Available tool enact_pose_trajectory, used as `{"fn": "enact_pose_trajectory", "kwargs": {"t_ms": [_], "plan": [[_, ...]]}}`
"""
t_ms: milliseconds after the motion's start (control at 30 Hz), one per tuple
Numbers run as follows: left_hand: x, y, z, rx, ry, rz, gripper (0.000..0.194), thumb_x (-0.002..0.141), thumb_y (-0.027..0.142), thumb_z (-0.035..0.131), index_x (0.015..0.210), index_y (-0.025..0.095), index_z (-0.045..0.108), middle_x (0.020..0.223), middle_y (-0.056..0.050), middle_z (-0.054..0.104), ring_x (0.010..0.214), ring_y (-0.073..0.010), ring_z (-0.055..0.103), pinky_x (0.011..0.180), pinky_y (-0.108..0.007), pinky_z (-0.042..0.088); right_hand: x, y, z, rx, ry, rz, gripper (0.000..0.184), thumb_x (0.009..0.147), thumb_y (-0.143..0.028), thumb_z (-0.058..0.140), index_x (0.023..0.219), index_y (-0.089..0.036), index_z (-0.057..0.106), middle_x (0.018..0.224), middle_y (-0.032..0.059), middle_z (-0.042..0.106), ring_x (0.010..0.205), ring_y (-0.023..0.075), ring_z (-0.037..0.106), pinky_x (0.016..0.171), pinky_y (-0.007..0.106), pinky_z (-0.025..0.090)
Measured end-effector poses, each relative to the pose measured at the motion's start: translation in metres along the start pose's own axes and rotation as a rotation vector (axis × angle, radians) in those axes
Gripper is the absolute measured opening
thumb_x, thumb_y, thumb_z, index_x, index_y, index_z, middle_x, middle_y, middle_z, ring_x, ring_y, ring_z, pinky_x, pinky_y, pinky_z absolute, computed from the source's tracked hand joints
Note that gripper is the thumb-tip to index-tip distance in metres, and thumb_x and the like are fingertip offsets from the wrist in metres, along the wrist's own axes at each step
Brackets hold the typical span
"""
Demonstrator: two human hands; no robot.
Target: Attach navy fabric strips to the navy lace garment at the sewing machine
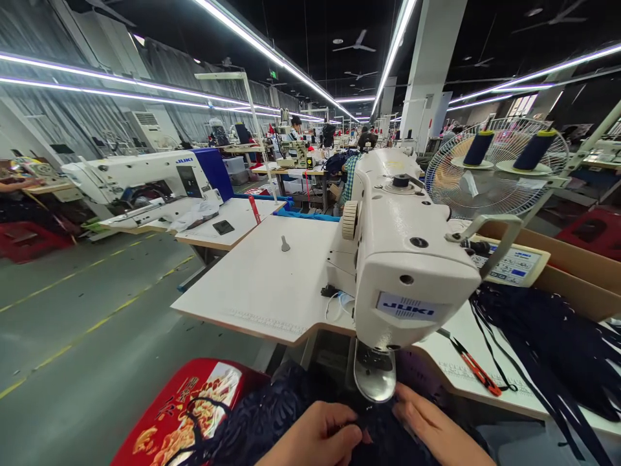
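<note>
Dark navy lace fabric (262,411) beneath and between the hands; left hand (323,433) pinching it, right hand (429,424) apart, fingers against it beside the JUKI sewing machine's (402,259) metal guard (375,375).

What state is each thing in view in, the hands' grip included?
Left hand: grip closed, pinching dark fabric.
Right hand: fingertips at the fabric; grip unclear.
Dark fabric: bunched below the sewing head.
Orange-handled snips: lying on the table; blade opening unclear.
Dark strips: heaped, some ends over the table edge.
Thread spools: standing, wound.
Ceiling lights: lit.
Fan: running or stopped, cannot tell.
</note>
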State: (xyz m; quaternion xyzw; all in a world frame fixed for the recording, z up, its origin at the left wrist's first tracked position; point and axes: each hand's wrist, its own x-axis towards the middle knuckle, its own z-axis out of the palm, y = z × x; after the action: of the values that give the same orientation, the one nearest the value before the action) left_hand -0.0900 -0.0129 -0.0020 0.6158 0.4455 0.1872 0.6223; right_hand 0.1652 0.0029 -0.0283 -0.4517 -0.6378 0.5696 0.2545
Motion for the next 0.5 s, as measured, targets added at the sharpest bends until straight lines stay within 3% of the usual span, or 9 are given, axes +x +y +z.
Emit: {"fn": "enact_pose_trajectory", "kwargs": {"t_ms": [67, 167, 267, 300, 367, 433, 500], "plan": [[0.000, 0.008, 0.002, 0.257, 0.021, 0.062, 0.026, 0.091, 0.032, 0.055, 0.076, 0.017, 0.071, 0.058, 0.003, 0.054, 0.054, -0.0112, 0.050, 0.051, -0.021, 0.032, 0.007, -0.009, 0.010, 0.047, -0.051, -0.050, 0.049, 0.086, -0.059, 0.058, 0.114, -0.021, 0.069, 0.095, 0.0068, 0.071, 0.105, 0.0298, 0.060, 0.100, 0.042, 0.043], [-0.001, 0.011, -0.002, 0.733, 0.178, 0.171, 0.018, 0.092, 0.026, 0.057, 0.089, 0.020, 0.074, 0.076, -0.004, 0.067, 0.074, -0.0203, 0.064, 0.062, -0.024, 0.040, 0.019, -0.016, 0.023, 0.204, -0.071, -0.086, 0.044, 0.079, -0.056, 0.067, 0.103, -0.020, 0.073, 0.082, 0.0016, 0.069, 0.070, 0.0212, 0.065, 0.070, 0.033, 0.056], [-0.005, 0.002, -0.009, 0.978, 0.436, 0.035, 0.022, 0.093, 0.018, 0.053, 0.105, 0.022, 0.071, 0.093, -0.009, 0.069, 0.088, -0.0274, 0.067, 0.070, -0.029, 0.045, 0.021, -0.011, 0.029, 0.206, 0.041, -0.064, 0.038, 0.088, -0.053, 0.058, 0.102, -0.020, 0.073, 0.083, 0.0001, 0.066, 0.054, 0.0132, 0.059, 0.054, 0.026, 0.053], [-0.007, -0.003, -0.011, 0.948, 0.467, 0.002, 0.022, 0.092, 0.018, 0.054, 0.106, 0.023, 0.070, 0.096, -0.009, 0.068, 0.090, -0.0271, 0.066, 0.072, -0.029, 0.046, 0.020, -0.007, 0.031, 0.200, 0.062, -0.058, 0.039, 0.089, -0.052, 0.056, 0.104, -0.021, 0.072, 0.087, 0.0008, 0.067, 0.052, 0.0121, 0.057, 0.051, 0.026, 0.052], [-0.009, -0.011, -0.012, 0.737, 0.400, 0.025, 0.020, 0.088, 0.029, 0.062, 0.105, 0.021, 0.070, 0.096, -0.008, 0.065, 0.085, -0.0236, 0.065, 0.072, -0.027, 0.046, 0.015, 0.000, 0.033, 0.160, 0.104, -0.047, 0.040, 0.090, -0.053, 0.055, 0.111, -0.023, 0.070, 0.095, 0.0030, 0.069, 0.053, 0.0137, 0.061, 0.054, 0.028, 0.055], [-0.009, -0.017, -0.006, 0.400, 0.245, 0.074, 0.039, 0.084, 0.050, 0.063, 0.106, 0.018, 0.068, 0.092, -0.006, 0.063, 0.078, -0.0194, 0.061, 0.069, -0.025, 0.044, 0.008, 0.005, 0.035, 0.082, 0.152, -0.059, 0.039, 0.089, -0.050, 0.056, 0.114, -0.023, 0.070, 0.104, 0.0062, 0.072, 0.073, 0.0207, 0.069, 0.074, 0.034, 0.058], [-0.006, -0.018, 0.002, 0.093, 0.124, 0.098, 0.059, 0.080, 0.070, 0.056, 0.100, 0.015, 0.066, 0.083, -0.003, 0.058, 0.072, -0.0161, 0.053, 0.064, -0.024, 0.040, 0.002, 0.005, 0.037, 0.014, 0.183, -0.076, 0.034, 0.089, -0.044, 0.059, 0.113, -0.023, 0.071, 0.113, 0.0081, 0.073, 0.099, 0.0254, 0.069, 0.097, 0.038, 0.049]]}}
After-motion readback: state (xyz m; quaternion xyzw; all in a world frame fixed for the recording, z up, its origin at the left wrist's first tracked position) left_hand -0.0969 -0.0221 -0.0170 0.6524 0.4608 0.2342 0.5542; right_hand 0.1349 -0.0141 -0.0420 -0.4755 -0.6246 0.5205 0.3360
